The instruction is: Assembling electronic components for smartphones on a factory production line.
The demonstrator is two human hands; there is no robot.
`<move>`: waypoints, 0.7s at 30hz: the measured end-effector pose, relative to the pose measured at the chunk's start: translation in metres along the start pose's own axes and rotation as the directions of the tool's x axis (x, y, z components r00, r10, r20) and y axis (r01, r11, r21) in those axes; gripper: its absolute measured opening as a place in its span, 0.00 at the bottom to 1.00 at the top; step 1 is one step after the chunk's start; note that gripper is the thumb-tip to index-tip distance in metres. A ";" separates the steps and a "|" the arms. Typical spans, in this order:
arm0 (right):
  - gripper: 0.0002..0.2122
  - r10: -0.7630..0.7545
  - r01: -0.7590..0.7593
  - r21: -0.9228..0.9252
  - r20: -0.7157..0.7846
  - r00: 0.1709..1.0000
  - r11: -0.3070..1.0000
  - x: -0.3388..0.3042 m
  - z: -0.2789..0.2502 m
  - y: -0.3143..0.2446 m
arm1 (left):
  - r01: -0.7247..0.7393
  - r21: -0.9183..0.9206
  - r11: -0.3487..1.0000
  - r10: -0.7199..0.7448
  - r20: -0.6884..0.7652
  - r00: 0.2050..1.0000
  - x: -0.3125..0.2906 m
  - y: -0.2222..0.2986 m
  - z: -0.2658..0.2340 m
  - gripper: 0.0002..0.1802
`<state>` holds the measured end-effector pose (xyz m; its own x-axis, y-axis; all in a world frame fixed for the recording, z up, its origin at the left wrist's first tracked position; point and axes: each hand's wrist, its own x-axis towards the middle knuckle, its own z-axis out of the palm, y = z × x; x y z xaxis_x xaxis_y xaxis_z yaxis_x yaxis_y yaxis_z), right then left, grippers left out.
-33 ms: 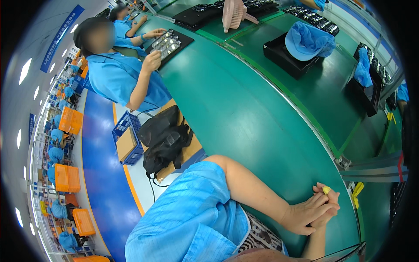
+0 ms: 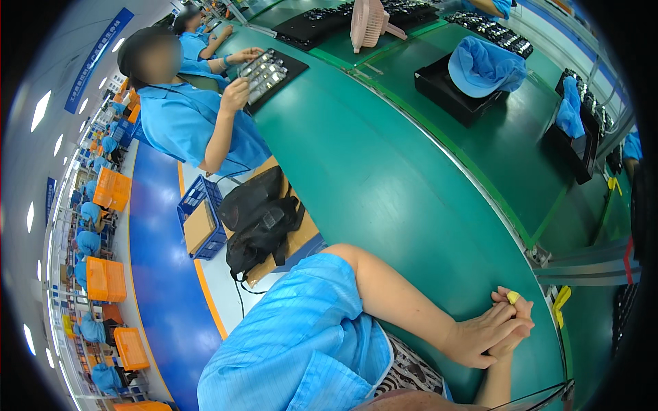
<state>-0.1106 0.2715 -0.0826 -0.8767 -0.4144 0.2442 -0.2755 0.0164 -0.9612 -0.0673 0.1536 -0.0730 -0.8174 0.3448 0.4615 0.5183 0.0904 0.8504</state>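
My left hand (image 2: 473, 340) lies across my right hand (image 2: 519, 330), its fingers wrapped over it. The two are clasped together above the green tabletop (image 2: 391, 181), near its right edge. A yellow finger cot (image 2: 513, 297) covers one fingertip at the far side of the clasp, seemingly on my right hand. Part of my right hand is hidden under the left, and no tool or part shows between them. My left forearm comes out of a blue sleeve; the right forearm rises from the lower edge.
Farther left, a co-worker in blue (image 2: 199, 116) holds a black tray (image 2: 291, 74) of shiny parts. Black bags (image 2: 257, 219) and a blue crate (image 2: 216, 240) sit beside the table. Across a metal rail are a blue cap (image 2: 480, 68) on a black box and a pink fan (image 2: 365, 27).
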 end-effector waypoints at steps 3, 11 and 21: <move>0.43 0.029 -0.029 0.024 -0.030 0.999 0.999 0.001 -0.001 0.009 | 0.054 -0.041 0.998 -0.052 0.043 0.998 0.003 0.002 -0.003 0.48; 0.41 0.047 -0.019 0.140 -0.196 0.979 0.990 0.007 0.003 0.014 | -0.027 0.151 0.988 0.031 -0.023 0.999 0.003 0.008 -0.027 0.49; 0.27 -0.069 0.046 -0.162 -0.141 0.988 0.986 0.016 -0.001 0.005 | 0.315 0.722 0.616 0.085 -0.458 0.885 -0.081 0.013 -0.249 0.33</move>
<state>-0.1264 0.2659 -0.0838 -0.9023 -0.2823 0.3257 -0.3755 0.1442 -0.9155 -0.0567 -0.1055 -0.0362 -0.7945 -0.1154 0.5962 0.2431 0.8392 0.4864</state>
